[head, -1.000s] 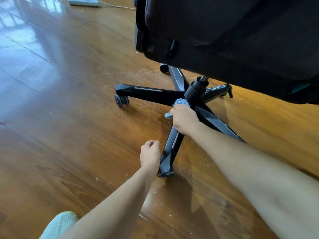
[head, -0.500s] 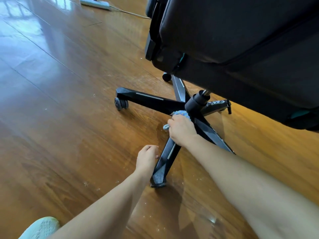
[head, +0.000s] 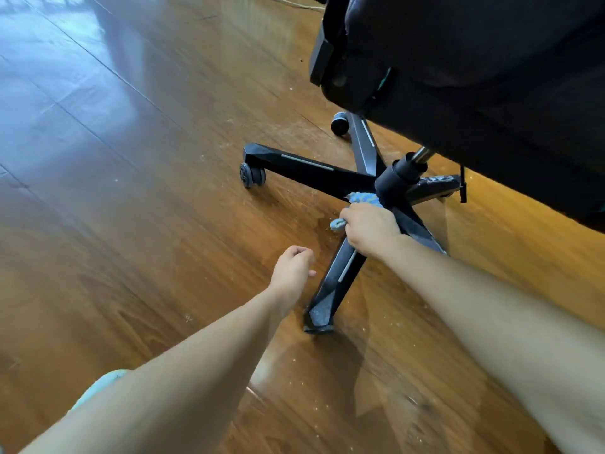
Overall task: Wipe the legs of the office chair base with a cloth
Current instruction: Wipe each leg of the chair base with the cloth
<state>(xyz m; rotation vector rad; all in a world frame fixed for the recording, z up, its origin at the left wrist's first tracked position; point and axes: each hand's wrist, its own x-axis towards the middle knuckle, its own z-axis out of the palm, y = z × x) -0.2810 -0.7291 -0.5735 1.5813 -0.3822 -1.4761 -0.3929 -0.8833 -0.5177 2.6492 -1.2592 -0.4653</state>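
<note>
Left grip (head: pixel 293 268) now off leg (head: pixel 340 273), slack; cloth (head: pixel 361 198) bunched in right grip (head: pixel 371 229) by hub (head: pixel 396 181)

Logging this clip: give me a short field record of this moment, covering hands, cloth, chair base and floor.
Right hand: grips the blue cloth, at the hub of the chair base
Left hand: loosely curled, holds nothing, beside the near leg
Chair base: black, star-shaped; one caster in plain view at left
Seat: black, overhangs the hub
Floor: glossy wood, pale specks around the base
</note>
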